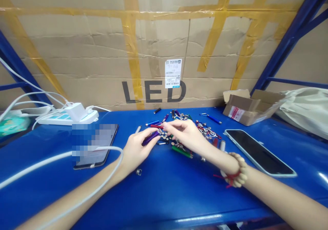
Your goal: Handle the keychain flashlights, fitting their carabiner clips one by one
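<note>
My left hand is closed around a small purple flashlight tube, its silvery end turned toward my right hand. My right hand pinches its fingertips together just beside that end; whatever lies between them is too small to make out. Behind and under the hands spreads a pile of small round metal cells, clips and coloured tubes. A green tube lies below my right hand, and a red tube is partly covered by its fingers. A small metal piece rests near my left wrist.
A phone lies at left, with a white cable crossing above my left forearm. Behind it stands a power strip. Another phone and an open cardboard box are at right. A large carton walls the back.
</note>
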### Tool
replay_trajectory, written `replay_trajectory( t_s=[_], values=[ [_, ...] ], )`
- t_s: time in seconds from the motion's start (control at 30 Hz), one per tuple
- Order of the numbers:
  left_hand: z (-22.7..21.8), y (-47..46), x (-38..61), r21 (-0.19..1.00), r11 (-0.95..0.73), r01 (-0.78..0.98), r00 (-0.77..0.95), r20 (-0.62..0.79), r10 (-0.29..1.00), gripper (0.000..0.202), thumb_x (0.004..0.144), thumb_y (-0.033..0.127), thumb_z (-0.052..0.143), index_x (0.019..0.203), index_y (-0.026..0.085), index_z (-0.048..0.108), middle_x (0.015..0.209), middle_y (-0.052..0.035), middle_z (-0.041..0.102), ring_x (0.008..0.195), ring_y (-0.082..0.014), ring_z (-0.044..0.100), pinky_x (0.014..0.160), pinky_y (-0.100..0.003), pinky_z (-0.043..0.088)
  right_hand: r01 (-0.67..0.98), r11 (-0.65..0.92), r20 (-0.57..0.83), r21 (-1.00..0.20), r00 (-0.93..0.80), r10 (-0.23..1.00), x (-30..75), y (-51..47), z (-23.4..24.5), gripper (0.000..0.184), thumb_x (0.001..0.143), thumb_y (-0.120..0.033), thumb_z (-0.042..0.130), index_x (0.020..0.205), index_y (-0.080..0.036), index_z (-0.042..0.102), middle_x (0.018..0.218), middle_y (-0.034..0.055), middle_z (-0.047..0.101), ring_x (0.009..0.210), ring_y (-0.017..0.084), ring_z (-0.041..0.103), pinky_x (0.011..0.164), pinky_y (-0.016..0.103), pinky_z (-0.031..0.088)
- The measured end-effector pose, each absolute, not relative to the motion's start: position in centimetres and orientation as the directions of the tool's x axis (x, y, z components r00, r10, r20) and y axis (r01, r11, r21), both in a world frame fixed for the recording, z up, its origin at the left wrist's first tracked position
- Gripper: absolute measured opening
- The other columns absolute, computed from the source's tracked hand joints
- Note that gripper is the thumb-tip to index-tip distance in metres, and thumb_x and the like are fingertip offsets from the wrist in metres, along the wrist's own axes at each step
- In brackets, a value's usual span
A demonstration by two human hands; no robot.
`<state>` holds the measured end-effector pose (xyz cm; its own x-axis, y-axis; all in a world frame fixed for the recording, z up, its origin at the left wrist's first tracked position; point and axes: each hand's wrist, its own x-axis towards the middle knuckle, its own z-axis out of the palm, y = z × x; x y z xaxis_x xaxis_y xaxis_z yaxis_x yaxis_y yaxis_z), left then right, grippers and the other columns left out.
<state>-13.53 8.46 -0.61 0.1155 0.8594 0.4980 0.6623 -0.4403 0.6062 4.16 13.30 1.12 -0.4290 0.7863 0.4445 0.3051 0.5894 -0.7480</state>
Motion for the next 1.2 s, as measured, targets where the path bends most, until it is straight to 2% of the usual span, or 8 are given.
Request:
replay_trajectory(
  t_s=[0.13,0.27,0.47,0.67,0.83,0.97,1.07,1.2],
  values=[
    [-1.4,8.7,-13.9,0.404,-0.547,0.733,0.195,0.645,0.738,0.026,0.085,0.031,0.050,0.098,0.017,0.068,0.100,-0.0081,0.072,0.089,-0.0216,0.067,0.084,-0.031,0.050,0.077,0.348,0.297,-0.935,-0.371,0.880,2.8,11.7,0.6,0.027,0.074,-0.039,0.065,0.081,-0.015,0.073,0.074,0.0040,0.072,0.060,0.015,0.064,0.051,0.024,0.051],
    [-1.2,8.2,-13.2,0.359,-0.511,0.781,0.222,0.606,0.764,0.025,0.090,0.027,0.042,0.100,0.019,0.063,0.101,-0.0072,0.070,0.092,-0.0204,0.065,0.080,-0.029,0.049,-0.011,0.393,0.380,-0.920,-0.275,0.883,2.3,11.3,0.2,0.020,0.072,-0.034,0.067,0.075,-0.015,0.073,0.073,0.0043,0.072,0.062,0.015,0.065,0.055,0.025,0.054],
    [-0.7,7.9,-12.1,0.495,-0.368,0.787,0.169,0.400,0.901,0.025,0.092,0.029,0.031,0.099,0.018,0.052,0.092,-0.0083,0.067,0.083,-0.0224,0.063,0.068,-0.030,0.046,0.110,0.673,0.651,-0.732,-0.178,0.738,1.9,11.1,-0.1,0.014,0.078,-0.018,0.060,0.074,-0.018,0.074,0.075,0.0049,0.070,0.070,0.015,0.064,0.068,0.027,0.053],
    [-0.8,8.0,-11.7,0.679,-0.308,0.667,0.124,0.307,0.944,0.029,0.091,0.036,0.032,0.100,0.018,0.053,0.068,-0.0018,0.059,0.063,-0.0171,0.056,0.057,-0.026,0.038,0.156,0.713,0.688,-0.684,-0.187,0.701,1.7,11.8,-0.7,0.017,0.079,-0.014,0.057,0.072,-0.018,0.073,0.073,0.0046,0.070,0.069,0.016,0.064,0.066,0.028,0.053],
    [-0.2,8.6,-11.9,0.892,-0.276,0.357,0.182,0.224,0.957,0.033,0.088,0.049,0.038,0.091,0.017,0.048,0.053,0.0075,0.032,0.045,-0.0077,0.030,0.044,-0.020,0.025,0.119,0.749,0.712,-0.651,-0.244,0.658,2.1,12.4,0.4,0.016,0.078,-0.014,0.058,0.073,-0.018,0.073,0.074,0.0047,0.070,0.069,0.015,0.065,0.065,0.027,0.053],
    [0.8,9.1,-12.6,0.994,-0.077,0.076,0.386,0.042,0.921,0.035,0.085,0.054,0.043,0.078,0.020,0.037,0.053,0.0107,0.019,0.041,-0.0041,0.011,0.040,-0.017,0.011,0.092,0.782,0.740,-0.616,-0.271,0.615,3.2,13.3,2.0,0.013,0.078,-0.017,0.060,0.075,-0.018,0.072,0.078,0.0038,0.070,0.071,0.014,0.064,0.066,0.026,0.052],
    [0.9,9.3,-12.8,0.991,-0.073,0.109,0.380,0.026,0.925,0.032,0.087,0.050,0.041,0.082,0.019,0.039,0.053,0.0103,0.025,0.042,-0.0040,0.015,0.041,-0.017,0.013,0.197,0.788,0.763,-0.583,-0.200,0.614,4.4,14.8,2.4,0.012,0.079,-0.020,0.060,0.079,-0.018,0.073,0.080,0.0044,0.071,0.072,0.014,0.064,0.064,0.026,0.051],
    [0.7,9.6,-12.7,0.913,-0.276,0.299,0.292,0.187,0.938,0.028,0.090,0.044,0.035,0.101,0.019,0.040,0.070,0.0039,0.048,0.051,-0.0069,0.036,0.051,-0.020,0.033,0.370,0.754,0.761,-0.543,-0.162,0.628,6.1,17.2,2.0,0.014,0.079,-0.021,0.061,0.079,-0.015,0.073,0.079,0.0063,0.071,0.071,0.015,0.064,0.063,0.026,0.049]
  ],
)
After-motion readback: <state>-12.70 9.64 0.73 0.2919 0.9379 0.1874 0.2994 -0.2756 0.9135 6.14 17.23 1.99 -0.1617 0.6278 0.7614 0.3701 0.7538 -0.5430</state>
